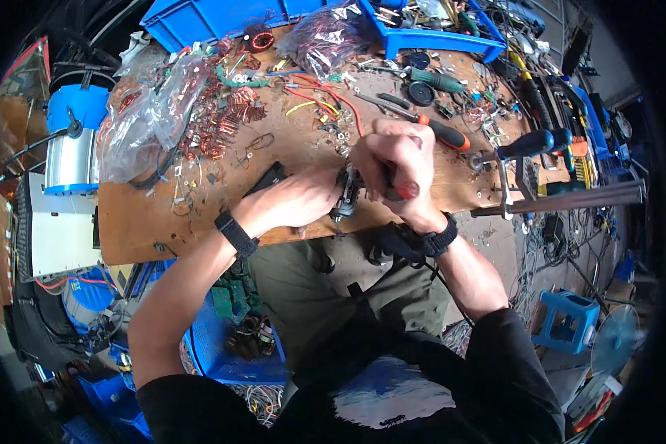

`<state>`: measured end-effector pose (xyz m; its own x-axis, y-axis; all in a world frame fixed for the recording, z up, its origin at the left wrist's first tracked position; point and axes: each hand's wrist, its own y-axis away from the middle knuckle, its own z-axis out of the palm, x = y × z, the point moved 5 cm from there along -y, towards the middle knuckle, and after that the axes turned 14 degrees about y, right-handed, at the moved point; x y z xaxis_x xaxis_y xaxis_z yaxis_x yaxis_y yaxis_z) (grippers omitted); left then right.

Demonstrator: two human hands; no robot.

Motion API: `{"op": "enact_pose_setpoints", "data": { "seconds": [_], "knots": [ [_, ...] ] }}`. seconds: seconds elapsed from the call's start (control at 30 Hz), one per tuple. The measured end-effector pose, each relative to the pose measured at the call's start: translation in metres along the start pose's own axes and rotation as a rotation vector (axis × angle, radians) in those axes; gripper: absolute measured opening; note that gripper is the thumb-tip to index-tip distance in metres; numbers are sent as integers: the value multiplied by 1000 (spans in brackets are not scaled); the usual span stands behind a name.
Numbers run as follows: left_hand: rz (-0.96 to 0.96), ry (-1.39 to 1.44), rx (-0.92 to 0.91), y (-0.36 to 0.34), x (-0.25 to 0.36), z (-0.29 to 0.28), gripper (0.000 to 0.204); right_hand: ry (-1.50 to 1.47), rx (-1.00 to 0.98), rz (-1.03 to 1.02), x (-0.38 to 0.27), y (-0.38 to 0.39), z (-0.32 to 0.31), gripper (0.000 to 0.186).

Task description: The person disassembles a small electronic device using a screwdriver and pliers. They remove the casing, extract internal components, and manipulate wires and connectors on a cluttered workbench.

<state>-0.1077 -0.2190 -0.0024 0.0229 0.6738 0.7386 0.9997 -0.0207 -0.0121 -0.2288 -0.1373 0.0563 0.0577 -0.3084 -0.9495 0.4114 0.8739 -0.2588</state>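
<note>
My left hand lies near the front edge of the wooden workbench. Its fingers press a small black device with metal parts against the wood. Just to the right, my right hand is closed in a fist around a tool with a red handle end; the rest of the tool is hidden by the fingers. A flat black piece sits beside my left wrist. Behind my right hand lies a screwdriver with an orange and black handle.
Copper wire coils and a clear plastic bag cover the bench's left side. Blue bins stand at the back. A clamp with a blue handle is at the right edge. A blue crate with circuit boards is below.
</note>
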Motion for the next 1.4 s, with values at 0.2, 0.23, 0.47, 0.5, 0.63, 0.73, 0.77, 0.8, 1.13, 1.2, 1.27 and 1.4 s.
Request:
{"op": "enact_pose_setpoints", "data": {
  "seconds": [0.2, 0.23, 0.47, 0.5, 0.63, 0.73, 0.77, 0.8, 1.13, 1.2, 1.27, 1.4],
  "knots": [
    [162, -245, -162, 3, -11, 15, 20, -128, -3, -122, -5, 14, -8, 38],
    [213, -292, -148, 3, -9, 15, 19, -128, 21, -105, -2, 12, -11, 38],
    [49, -312, -193, -1, -20, 7, 20, 94, -19, -203, -4, 7, -4, 39],
    [-179, -148, -237, 1, -22, 4, 22, 146, -19, -160, -8, 1, 6, 39],
    [-810, 142, -338, -9, 26, -32, 25, 157, -86, 51, -9, -16, 21, 46],
    [-875, 134, -402, -13, 1, -23, 27, 186, -125, 95, -16, -10, 17, 46],
    [-865, 74, -419, -17, -6, -24, 27, 136, -132, -2, -12, -9, 15, 47],
    [-843, 14, -449, -22, -3, -24, 27, 92, -125, -91, -13, -5, 15, 50],
    [-710, 139, -516, -27, -3, -21, 40, 149, -47, -354, -2, 29, 20, 47],
    [-743, 115, -551, -25, -15, -19, 44, 94, -54, -287, -5, 31, 15, 39],
    [-593, 127, -429, -14, -31, -13, 38, 9, -67, -221, -2, 29, 9, 37],
    [-214, 90, -313, 3, -23, -20, 34, -145, -47, -174, -5, 36, 3, 43]
  ]
}}
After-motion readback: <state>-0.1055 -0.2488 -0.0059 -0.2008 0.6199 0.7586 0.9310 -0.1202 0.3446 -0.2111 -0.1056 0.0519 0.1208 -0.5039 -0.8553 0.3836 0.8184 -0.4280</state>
